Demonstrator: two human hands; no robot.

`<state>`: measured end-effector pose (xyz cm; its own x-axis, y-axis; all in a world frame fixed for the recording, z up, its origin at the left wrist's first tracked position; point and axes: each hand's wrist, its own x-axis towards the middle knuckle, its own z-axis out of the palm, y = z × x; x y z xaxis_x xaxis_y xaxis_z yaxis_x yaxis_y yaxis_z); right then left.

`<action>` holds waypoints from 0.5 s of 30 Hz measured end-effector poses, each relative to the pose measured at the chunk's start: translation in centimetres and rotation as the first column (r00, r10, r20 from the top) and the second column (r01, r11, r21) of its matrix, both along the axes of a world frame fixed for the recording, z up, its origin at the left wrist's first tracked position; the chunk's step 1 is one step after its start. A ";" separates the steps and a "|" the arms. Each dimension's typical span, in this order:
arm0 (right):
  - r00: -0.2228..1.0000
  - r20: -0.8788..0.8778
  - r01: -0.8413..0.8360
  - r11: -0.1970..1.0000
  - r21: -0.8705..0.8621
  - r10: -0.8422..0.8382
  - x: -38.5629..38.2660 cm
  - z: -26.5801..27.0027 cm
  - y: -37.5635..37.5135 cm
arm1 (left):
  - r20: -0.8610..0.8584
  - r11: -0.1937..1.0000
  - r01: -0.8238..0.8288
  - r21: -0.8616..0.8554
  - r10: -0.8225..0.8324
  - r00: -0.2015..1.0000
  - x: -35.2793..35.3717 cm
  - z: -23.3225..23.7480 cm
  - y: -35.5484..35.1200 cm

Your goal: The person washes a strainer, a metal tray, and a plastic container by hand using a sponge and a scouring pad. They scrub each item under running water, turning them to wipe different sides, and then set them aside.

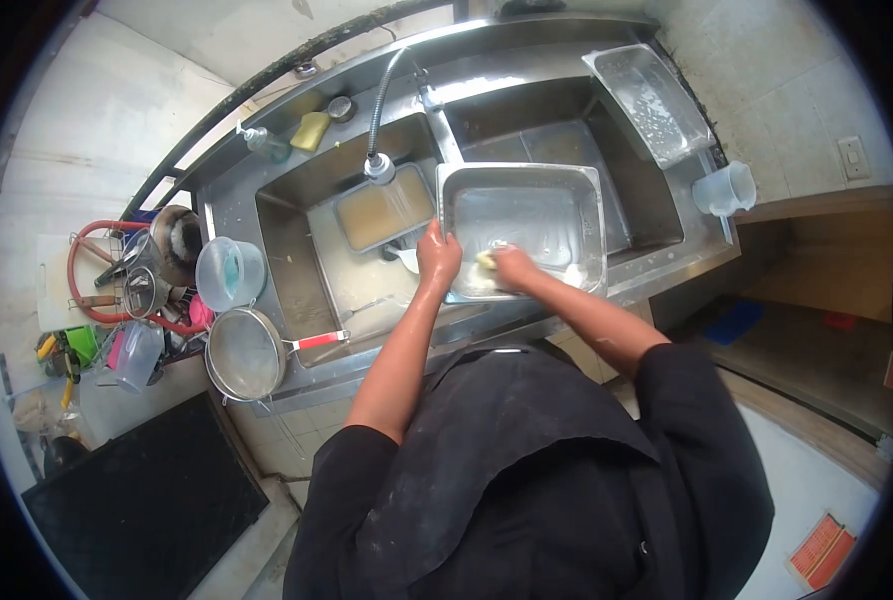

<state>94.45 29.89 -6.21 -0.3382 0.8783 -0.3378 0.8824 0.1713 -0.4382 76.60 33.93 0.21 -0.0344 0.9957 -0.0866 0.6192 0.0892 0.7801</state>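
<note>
A rectangular steel pan (522, 205), wet and soapy inside, rests tilted over the divider and front edge of the double sink. My left hand (439, 258) grips its left rim, fingers closed on the edge. Inside the pan, my right hand (514, 268) presses a yellowish sponge (487, 259) against the bottom near the front wall; the fingers are closed round it. White suds (573, 275) lie in the pan's front right corner. Just left of my left hand, a smaller tub (367, 240) of cloudy water sits in the left basin under the spray faucet (379, 168).
A clear pan (652, 105) and a plastic jug (725, 188) stand on the right ledge. On the left are a plastic tub (231, 272), a strainer (247, 352) with a red handle, and piled utensils. A yellow sponge (311, 131) and soap bottle (264, 142) sit at the back.
</note>
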 end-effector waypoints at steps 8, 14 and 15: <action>0.827 -0.181 0.561 0.804 0.199 -0.532 4.6 0.1 6.2 | -0.027 0.998 0.006 0.070 -0.004 1.000 -0.2 -0.6 -0.7; 0.731 0.133 0.570 0.706 0.420 -0.669 10.1 -3.4 6.6 | -0.088 0.999 0.037 -0.005 -0.037 0.995 0.8 0.7 -0.4; 0.746 0.115 0.574 0.721 0.387 -0.656 9.3 -2.9 7.8 | -0.115 0.998 0.064 -0.010 -0.064 0.991 0.9 0.9 0.0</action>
